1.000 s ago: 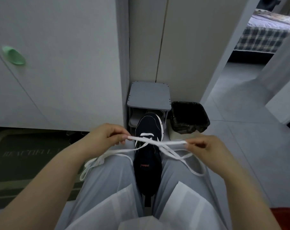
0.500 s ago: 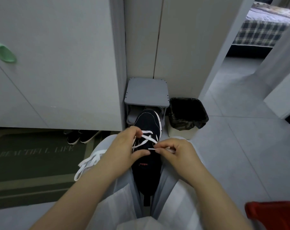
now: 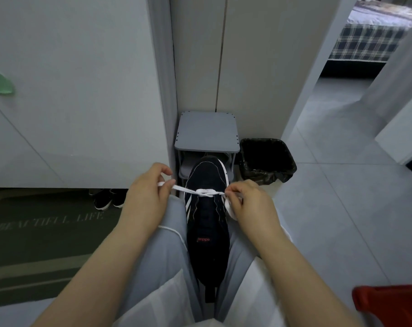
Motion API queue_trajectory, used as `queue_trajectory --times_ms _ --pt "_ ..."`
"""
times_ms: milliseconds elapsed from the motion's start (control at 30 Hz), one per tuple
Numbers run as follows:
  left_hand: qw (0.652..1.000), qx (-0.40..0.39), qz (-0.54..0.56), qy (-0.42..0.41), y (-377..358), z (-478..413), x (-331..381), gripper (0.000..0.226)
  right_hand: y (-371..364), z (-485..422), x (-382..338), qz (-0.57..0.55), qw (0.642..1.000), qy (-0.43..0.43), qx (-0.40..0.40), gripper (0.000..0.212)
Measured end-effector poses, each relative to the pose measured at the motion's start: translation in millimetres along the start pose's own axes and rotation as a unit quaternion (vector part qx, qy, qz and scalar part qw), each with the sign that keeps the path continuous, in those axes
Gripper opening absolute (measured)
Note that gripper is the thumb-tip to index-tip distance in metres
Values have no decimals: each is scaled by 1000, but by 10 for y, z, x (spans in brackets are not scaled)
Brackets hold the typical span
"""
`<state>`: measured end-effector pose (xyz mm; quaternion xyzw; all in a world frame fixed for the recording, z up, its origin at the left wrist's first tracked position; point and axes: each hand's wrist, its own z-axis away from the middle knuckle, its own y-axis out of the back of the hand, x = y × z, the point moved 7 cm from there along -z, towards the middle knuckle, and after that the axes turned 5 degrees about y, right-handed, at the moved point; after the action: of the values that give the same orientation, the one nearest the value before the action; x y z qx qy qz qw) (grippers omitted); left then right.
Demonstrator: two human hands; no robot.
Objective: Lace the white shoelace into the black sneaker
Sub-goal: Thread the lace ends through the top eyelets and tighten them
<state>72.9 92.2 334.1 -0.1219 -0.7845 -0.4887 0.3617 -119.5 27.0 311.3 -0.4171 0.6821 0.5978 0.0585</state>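
Between the pale grey trouser legs (image 3: 167, 256) the black sneaker (image 3: 207, 232) is wedged, rounded toe pointed away, white stripes seen on its matte side. Across its front the flat white shoelace (image 3: 206, 192) is stretched taut. One end is pinched by curled fingers of the left hand (image 3: 148, 199), the other by those of the right hand (image 3: 252, 206). Beyond the toe a square grey stool (image 3: 207, 131) and a black-lined bin (image 3: 266, 159) are seen.

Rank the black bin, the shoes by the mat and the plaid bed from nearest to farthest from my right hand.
1. Black bin, just beyond the right hand.
2. Shoes by the mat, across to the left.
3. Plaid bed, farthest, upper right.
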Motion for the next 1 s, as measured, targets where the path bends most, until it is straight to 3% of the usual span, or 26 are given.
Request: queue_trajectory --times_ms 200,367,533,700,1000 --pt "992 108 -64 -31 -26 88 36 23 14 115 -120 24 998 59 17 11" --pt "983 -5 -98 -156 -357 300 338 24 -30 99 -110 63 995 75 2 19" --pt "984 -6 -140 -112 -577 324 276 17 -51 90 -83 80 994 73 -5 13" --pt "990 38 -119 -65 -583 264 274 9 -67 36 -120 79 992 95 -12 9" --pt "999 18 -29 25 -644 219 159 14 -31 -2 -102 27 994 103 -3 21"
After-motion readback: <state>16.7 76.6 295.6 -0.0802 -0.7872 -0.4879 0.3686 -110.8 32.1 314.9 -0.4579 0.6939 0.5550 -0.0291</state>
